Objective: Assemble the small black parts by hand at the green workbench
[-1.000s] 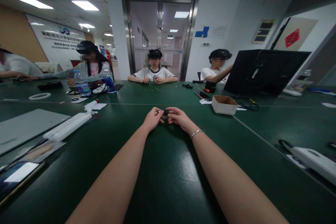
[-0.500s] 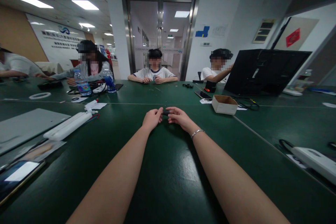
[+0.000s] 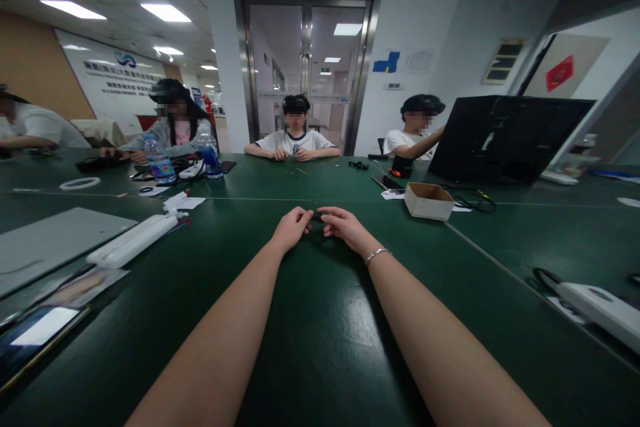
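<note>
A small black object (image 3: pixel 317 217) spans the gap between my two hands, just above the green table (image 3: pixel 310 320). Its kind is too small to make out. My left hand (image 3: pixel 291 229) pinches one end between thumb and fingers. On the other side my right hand (image 3: pixel 346 227), with a silver bracelet at the wrist, has its thumb and fingers curled around the opposite end. The fingers partly cover the object. Both forearms rest along the table towards me.
Right of my hands stands an open cardboard box (image 3: pixel 429 201), near a black monitor (image 3: pixel 510 137). On the left lie a white power strip (image 3: pixel 131 240), a grey laptop (image 3: pixel 60 240) and a phone (image 3: pixel 40 337). Two bottles (image 3: pixel 161 163) stand beyond. Several people sit around the table.
My hands keep hold of the black object, with a slight shift of the fingers. The view has tilted a little. At the far left, a seated person's hand has drawn inward.
</note>
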Demonstrator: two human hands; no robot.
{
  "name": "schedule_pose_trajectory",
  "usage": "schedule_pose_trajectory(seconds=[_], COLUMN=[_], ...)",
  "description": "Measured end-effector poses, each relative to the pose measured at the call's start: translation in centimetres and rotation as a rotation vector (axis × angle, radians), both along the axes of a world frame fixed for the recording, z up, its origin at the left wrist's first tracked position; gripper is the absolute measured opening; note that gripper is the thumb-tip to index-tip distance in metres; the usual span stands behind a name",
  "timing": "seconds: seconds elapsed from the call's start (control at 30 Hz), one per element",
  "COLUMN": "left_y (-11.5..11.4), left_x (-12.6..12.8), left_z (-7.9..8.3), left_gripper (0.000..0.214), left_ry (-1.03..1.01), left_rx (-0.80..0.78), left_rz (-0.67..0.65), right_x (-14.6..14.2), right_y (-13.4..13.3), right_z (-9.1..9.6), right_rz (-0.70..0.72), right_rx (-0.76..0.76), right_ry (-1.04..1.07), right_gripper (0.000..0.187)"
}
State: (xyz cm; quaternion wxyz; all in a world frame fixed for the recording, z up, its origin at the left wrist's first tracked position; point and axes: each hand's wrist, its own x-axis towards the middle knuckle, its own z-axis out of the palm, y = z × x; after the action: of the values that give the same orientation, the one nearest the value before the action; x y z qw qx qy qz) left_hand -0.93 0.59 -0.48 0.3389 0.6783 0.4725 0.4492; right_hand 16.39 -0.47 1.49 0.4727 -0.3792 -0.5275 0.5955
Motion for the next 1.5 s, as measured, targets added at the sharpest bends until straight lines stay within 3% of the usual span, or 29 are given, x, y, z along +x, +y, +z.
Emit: schedule_pose_trajectory(seconds=[0.17, 0.33, 0.67, 0.8, 1.0, 1.5], left_y=[0.7, 0.1, -0.3, -0.1, 0.0, -0.2], left_x=[-0.2, -0.2, -0.1, 0.0, 0.2, 0.2], left_z=[-0.3, 0.5, 1.2, 0.9, 0.5, 0.6], left_gripper=[0.023, 0.029, 0.031, 0.036, 0.024, 0.026], left_ry=[-0.151, -0.169, -0.21, -0.215, -0.142, -0.178], left_rx=[0.07, 0.068, -0.002, -0.107, -0.019, -0.099], left_rz=[-0.084, -0.096, -0.04, -0.009, 0.001, 0.006], right_x=[-0.1, -0.2, -0.1, -0.2, -0.3, -0.1], right_y=[0.1, 0.2, 0.2, 0.3, 0.4, 0.2], right_z=[0.0, 0.0, 0.0, 0.0, -0.1, -0.1], right_rz=[-0.033, -0.037, -0.034, -0.023, -0.035, -0.012], right_rx=[-0.032, -0.048, -0.047, -0.047, -0.041, -0.033], right_ry=[0.024, 0.031, -0.013, -0.02, -0.041, -0.011], right_gripper=[0.006, 0.013, 0.007, 0.008, 0.007, 0.006])
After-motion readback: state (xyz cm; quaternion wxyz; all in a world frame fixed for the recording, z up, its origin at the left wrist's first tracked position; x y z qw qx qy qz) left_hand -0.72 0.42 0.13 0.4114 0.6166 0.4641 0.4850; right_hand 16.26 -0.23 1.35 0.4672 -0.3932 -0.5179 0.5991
